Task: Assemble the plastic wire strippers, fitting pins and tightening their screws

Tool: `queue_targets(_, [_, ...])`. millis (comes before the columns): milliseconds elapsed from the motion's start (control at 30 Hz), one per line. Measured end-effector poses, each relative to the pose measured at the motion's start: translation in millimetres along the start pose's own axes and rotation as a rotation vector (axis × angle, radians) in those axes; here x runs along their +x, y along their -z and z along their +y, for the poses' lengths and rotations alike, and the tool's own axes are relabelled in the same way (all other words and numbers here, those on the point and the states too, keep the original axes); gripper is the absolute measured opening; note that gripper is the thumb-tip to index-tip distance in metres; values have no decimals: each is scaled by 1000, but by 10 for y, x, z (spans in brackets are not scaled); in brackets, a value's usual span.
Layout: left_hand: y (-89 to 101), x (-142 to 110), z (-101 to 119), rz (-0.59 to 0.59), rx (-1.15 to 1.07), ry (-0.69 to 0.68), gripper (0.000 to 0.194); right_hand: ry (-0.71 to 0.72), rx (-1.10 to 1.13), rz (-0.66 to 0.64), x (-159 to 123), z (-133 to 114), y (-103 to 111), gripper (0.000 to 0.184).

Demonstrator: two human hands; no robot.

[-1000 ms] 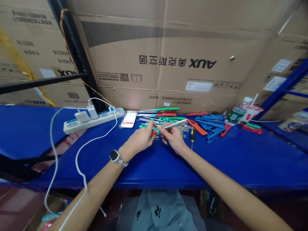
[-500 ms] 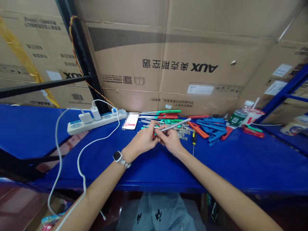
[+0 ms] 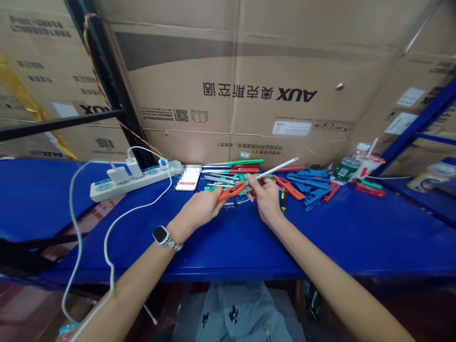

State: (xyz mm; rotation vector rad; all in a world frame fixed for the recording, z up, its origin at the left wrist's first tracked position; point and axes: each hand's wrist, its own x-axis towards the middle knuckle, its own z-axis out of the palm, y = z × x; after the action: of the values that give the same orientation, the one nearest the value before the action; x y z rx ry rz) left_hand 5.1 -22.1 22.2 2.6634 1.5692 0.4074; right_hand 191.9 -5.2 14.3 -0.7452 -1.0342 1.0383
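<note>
Clamping orange plastic handle (image 3: 233, 191) in left fingers (image 3: 213, 200), seemingly joined silver metal tube (image 3: 280, 167) in right fingers (image 3: 253, 182). Leaving blue plastic shells (image 3: 309, 179) loose, right of handle.

Large cardboard boxes (image 3: 171, 80), AUX printed upside down on them, stand like a wall behind a glossy blue counter (image 3: 221, 251). A black metal post (image 3: 111, 80) rises at left, beside another blue surface (image 3: 39, 199); a blue metal bar (image 3: 420, 123) slants at right. Reddish floor (image 3: 21, 311) shows low at left, in dimmer light
</note>
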Motion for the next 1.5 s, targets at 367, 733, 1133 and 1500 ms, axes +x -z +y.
queue_targets(367, [-243, -17, 298, -21, -341, 102, 24, -58, -172, -57, -102, 84, 76, 42])
queue_targets(733, [-128, -349, 537, 73, -347, -56, 27, 127, -872, -465, -415, -255, 503, 28])
queue_targets(1133, [-231, -224, 461, 170, -286, -358, 19, 232, -1427, -935, -311, -234, 514, 40])
queue_targets(1500, [-255, 271, 519, 20, -92, -368, 30, 40, -1463, -167, -176, -314, 1033, 40])
